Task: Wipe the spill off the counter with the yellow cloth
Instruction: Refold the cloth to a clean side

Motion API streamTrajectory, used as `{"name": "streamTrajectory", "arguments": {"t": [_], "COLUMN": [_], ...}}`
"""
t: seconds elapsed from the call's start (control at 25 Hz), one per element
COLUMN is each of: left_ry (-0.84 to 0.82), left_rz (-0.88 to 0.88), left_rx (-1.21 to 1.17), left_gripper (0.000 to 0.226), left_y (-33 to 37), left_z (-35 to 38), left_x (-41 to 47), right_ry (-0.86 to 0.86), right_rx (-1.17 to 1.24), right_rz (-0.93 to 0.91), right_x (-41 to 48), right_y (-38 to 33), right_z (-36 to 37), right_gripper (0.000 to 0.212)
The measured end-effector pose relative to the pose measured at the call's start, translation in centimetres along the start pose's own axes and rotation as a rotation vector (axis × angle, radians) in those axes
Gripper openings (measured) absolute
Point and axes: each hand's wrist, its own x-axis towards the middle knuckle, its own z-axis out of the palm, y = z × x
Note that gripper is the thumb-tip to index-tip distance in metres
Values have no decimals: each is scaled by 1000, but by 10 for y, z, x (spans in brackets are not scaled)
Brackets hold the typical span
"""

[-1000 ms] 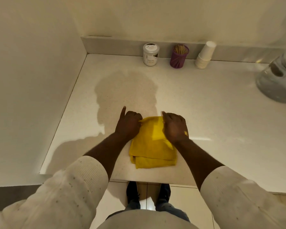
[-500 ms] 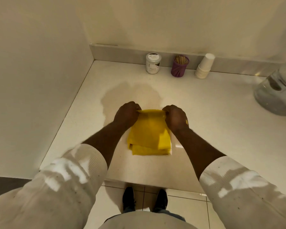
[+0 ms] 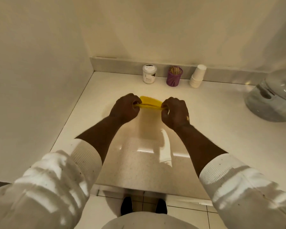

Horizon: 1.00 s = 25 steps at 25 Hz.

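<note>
**Aloft, a folded yellow cloth is stretched over a white counter**

Overhead, seen from the wearer's own head camera, a person's left hand point(image 3: 125, 107) and right hand point(image 3: 175, 113) each pinch one end of the yellow cloth point(image 3: 150, 103), which hangs taut between them above the counter point(image 3: 213, 116), clear of the surface. Both hands are clenched on the fabric, fingers curled over its ends, cream sleeves pushed back from the forearms.

The cloth looks light and limp: it bunches into a thick, layered band under tension and would likely sag once one end is let go. It appears soft enough to be crushed into a pad, and a flat palm on a folded pad would probably serve better for wiping than the present end-to-end pinch. Nothing about it suggests fragility or slip.

A sheen on the counter below and toward the near edge may be the spill, though reflected light makes its outline hard to judge.

Against the back upstand stand three containers: a white lidded jar point(image 3: 149, 74) with a printed label, contents hidden; a purple holder point(image 3: 174, 76) packed with toothpicks; and a leaning stack of white paper cups point(image 3: 197, 76), mouth down. At far right sits the clear base of a large vessel point(image 3: 271, 103), its contents not discernible.
</note>
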Motion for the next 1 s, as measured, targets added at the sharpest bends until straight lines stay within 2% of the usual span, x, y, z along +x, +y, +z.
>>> {"name": "streamTrajectory", "arguments": {"t": [0.24, 0.32, 0.44, 0.6, 0.68, 0.76, 0.88, 1.0], "left_ry": [-437, -507, -469, -276, -230, -284, -406, -438], "left_rz": [-7, -6, 16, 36, 51, 13, -42, -65], "left_rx": [68, 74, 77, 67, 91, 154, 254, 299], "left_gripper": [28, 29, 42, 48, 53, 61, 73, 79], "left_y": [-15, -15, -17, -27, -35, -46, -64, -83], "left_z": [42, 46, 47, 53, 57, 62, 69, 71], "left_x": [-75, -89, -90, -91, -89, -88, -88, -91], "right_ry": [-278, -290, -256, -168, -159, -310, -614, -678], "right_rx": [94, 134, 151, 19, -17, -42, -152, -191], "right_rz": [-66, -83, -45, 87, 137, 203, 295, 297], "right_x": [-76, -91, -89, -86, -83, -81, -88, -103], "right_y": [0, 2, 3, -11, -16, -17, -16, -17], "right_z": [35, 39, 41, 49, 57, 70, 93, 113], "right_gripper": [17, 25, 32, 37, 36, 46, 78, 89]}}
